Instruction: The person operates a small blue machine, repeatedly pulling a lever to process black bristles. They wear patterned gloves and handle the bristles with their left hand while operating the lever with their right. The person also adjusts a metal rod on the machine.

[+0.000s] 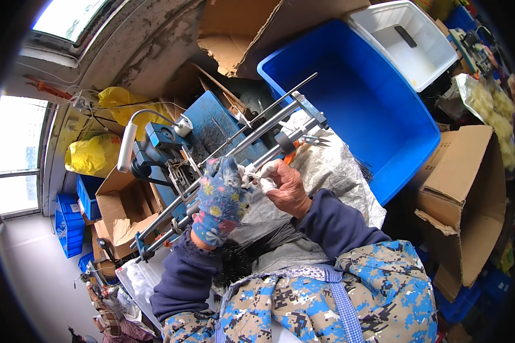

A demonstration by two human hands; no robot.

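Note:
My left hand [218, 197], in a blue flowered glove, is closed at the steel rods of a bench machine [165, 140]. Just to its right, my right hand [287, 191] has thumb and forefinger pinched together, with white wrapping on the fingertips. The fingertips of both hands nearly meet; anything small between them is too hidden to name. Two thick steel rods [269, 123] run diagonally past the hands into an end block [312, 111]. Beyond my right hand lie pliers [313, 140] with orange handles. Thin dark bristle-like strands [263, 237] spread over my lap.
A large blue tub [349, 103] stands ahead to the right, beside a white bin [406, 40]. An open cardboard box [458, 194] is at the right. White sacking [340, 171] drapes beside my right arm. A white lamp [127, 147] overhangs the machine. Another person [111, 314] is at lower left.

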